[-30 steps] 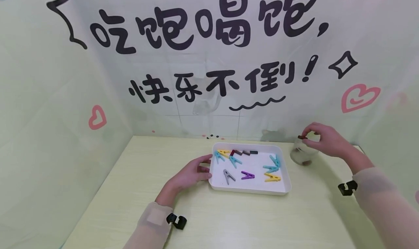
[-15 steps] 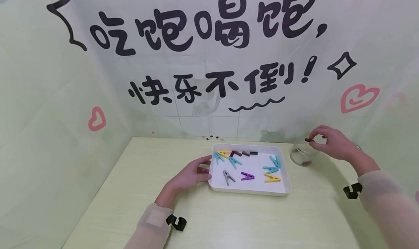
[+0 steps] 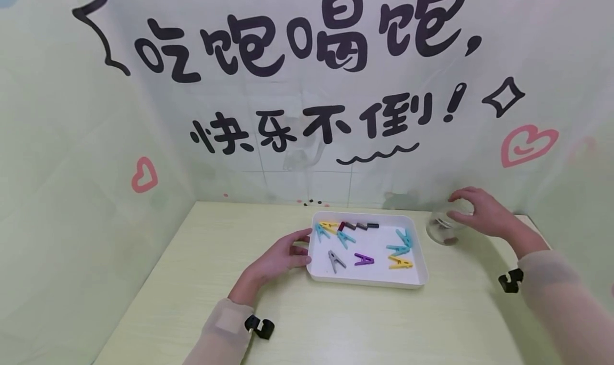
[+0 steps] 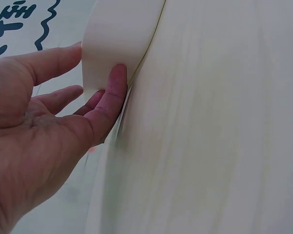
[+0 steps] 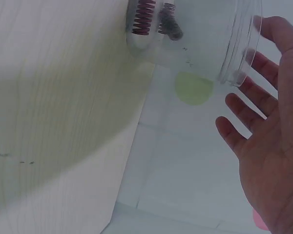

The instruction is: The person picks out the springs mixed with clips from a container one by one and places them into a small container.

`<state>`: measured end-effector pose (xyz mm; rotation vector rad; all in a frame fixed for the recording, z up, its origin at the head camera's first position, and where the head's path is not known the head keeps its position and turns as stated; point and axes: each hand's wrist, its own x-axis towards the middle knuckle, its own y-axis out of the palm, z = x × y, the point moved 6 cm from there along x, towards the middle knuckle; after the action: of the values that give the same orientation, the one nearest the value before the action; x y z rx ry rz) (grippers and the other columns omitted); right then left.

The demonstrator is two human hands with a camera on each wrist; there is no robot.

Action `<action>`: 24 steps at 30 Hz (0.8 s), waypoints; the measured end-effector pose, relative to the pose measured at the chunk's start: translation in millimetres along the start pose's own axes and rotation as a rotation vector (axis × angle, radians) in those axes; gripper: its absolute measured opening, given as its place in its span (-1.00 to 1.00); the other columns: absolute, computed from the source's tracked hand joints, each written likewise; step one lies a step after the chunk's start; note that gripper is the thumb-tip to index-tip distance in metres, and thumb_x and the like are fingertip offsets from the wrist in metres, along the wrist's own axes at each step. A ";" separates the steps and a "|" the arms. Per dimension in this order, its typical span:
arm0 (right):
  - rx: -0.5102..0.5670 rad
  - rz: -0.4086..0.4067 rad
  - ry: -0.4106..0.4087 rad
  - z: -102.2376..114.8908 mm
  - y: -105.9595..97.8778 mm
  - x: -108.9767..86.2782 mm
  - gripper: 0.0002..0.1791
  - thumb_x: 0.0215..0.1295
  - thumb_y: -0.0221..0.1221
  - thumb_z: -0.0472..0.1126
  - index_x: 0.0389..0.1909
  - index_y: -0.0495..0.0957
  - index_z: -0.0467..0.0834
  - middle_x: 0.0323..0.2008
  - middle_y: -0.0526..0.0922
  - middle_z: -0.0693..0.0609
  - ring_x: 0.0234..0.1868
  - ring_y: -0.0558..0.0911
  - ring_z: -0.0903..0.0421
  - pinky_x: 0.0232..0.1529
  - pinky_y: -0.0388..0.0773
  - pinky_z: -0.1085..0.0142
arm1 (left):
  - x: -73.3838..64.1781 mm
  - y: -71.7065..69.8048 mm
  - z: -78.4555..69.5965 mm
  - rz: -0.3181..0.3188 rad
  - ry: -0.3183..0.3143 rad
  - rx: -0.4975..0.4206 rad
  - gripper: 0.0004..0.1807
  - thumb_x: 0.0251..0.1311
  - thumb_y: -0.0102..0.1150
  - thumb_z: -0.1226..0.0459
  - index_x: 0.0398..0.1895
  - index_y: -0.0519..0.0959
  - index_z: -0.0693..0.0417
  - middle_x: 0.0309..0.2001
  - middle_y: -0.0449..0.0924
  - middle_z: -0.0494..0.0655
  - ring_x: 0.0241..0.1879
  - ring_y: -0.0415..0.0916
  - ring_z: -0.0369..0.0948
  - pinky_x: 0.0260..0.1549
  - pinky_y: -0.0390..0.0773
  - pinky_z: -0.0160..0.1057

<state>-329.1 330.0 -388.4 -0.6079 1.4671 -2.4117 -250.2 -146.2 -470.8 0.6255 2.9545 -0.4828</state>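
My left hand touches the left end of the white tray, its fingertips against the outer wall. In the left wrist view the fingers are extended along that wall. At the back right my right hand hovers at the mouth of a clear jar, thumb and fingers parted with nothing between them. Coil springs lie inside the jar, a dark red spring and a greyish spring. The tray holds several small clothespins, such as a purple clothespin and a grey clothespin.
Along the tray's back wall lie a dark red spring, two brownish springs and a black spring. The pale wooden table ends at a printed cloth backdrop behind the tray and jar.
The dark spring pinched in my right hand is no longer between its fingers, which have parted. That hand drew back right, then returned over the jar mouth. My left hand stays at the tray.
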 end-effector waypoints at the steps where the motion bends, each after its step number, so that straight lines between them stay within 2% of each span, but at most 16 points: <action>1: 0.008 0.006 0.022 -0.4 0.2 0.0 -0.51 0.40 0.40 -0.13 0.20 0.58 -0.33 0.22 0.56 -0.36 0.30 0.44 -0.40 0.28 0.35 -0.38 | -0.1 0.1 -0.2 -0.001 -0.001 0.001 -0.22 0.42 0.32 0.38 0.65 0.26 0.07 0.42 0.42 0.07 0.24 0.52 0.00 0.21 0.60 -0.05; 4: 0.017 0.022 0.067 1.9 0.2 1.6 -0.27 0.44 0.37 0.02 0.43 0.40 -0.32 0.40 0.40 -0.40 0.43 0.28 -0.44 0.36 0.21 -0.46 | -0.4 0.3 -0.6 -0.002 -0.003 0.003 -0.23 0.43 0.32 0.38 0.65 0.26 0.06 0.42 0.42 0.06 0.24 0.52 -0.01 0.21 0.60 -0.05; 7: 0.016 0.026 0.060 9.5 0.4 5.6 -0.20 0.42 0.37 0.07 0.48 0.36 -0.29 0.43 0.36 -0.39 0.46 0.25 -0.43 0.38 0.19 -0.46 | -0.8 0.0 -0.8 -0.004 -0.002 0.007 -0.22 0.42 0.32 0.37 0.65 0.26 0.07 0.42 0.42 0.06 0.24 0.52 -0.01 0.22 0.59 -0.04; 17: 0.006 0.070 -0.006 45.3 9.1 22.1 -0.26 0.38 0.42 0.00 0.43 0.44 -0.28 0.37 0.46 -0.33 0.41 0.34 -0.35 0.39 0.26 -0.37 | 0.1 0.4 0.7 -0.005 -0.004 0.005 -0.22 0.42 0.33 0.37 0.65 0.26 0.06 0.42 0.42 0.06 0.24 0.52 0.00 0.22 0.59 -0.04; 24: 0.017 0.117 0.002 60.0 21.3 33.3 -0.28 0.39 0.41 0.03 0.44 0.47 -0.25 0.38 0.45 -0.31 0.42 0.34 -0.33 0.40 0.28 -0.35 | -0.6 0.9 0.5 -0.008 -0.003 0.011 -0.22 0.41 0.34 0.36 0.65 0.27 0.07 0.42 0.43 0.06 0.23 0.53 -0.01 0.21 0.60 -0.04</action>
<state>-330.0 259.3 -375.7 -0.5009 1.4399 -2.3334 -249.3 -145.8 -471.5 0.6143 2.9548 -0.5010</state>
